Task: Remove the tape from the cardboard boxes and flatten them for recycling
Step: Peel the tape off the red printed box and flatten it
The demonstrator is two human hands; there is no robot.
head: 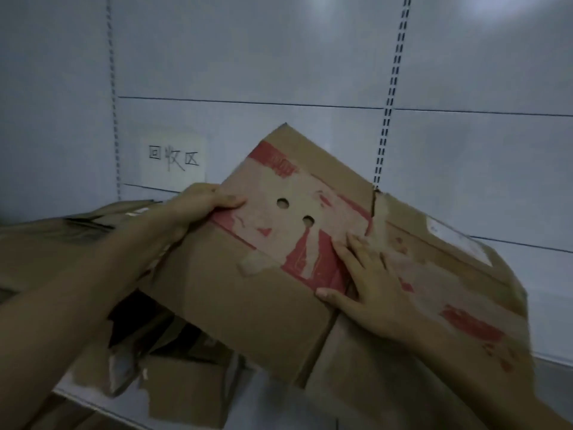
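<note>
A flattened brown cardboard box (248, 290) with torn red print and two round holes lies tilted in front of me over a shelf. My left hand (198, 203) grips its left edge, thumb on top and fingers behind. Flat on the printed face near a fold line presses my right hand (369, 283), fingers spread and straight. A scrap of pale tape (257, 263) sticks to the box below the red print.
More flattened cardboard (62, 240) is stacked at the left, and torn pieces (186, 389) lie on the white shelf (279, 408) below. A paper sign (173, 158) with handwritten characters hangs on the grey back panel (248, 57). Slotted shelf uprights (387, 119) run vertically.
</note>
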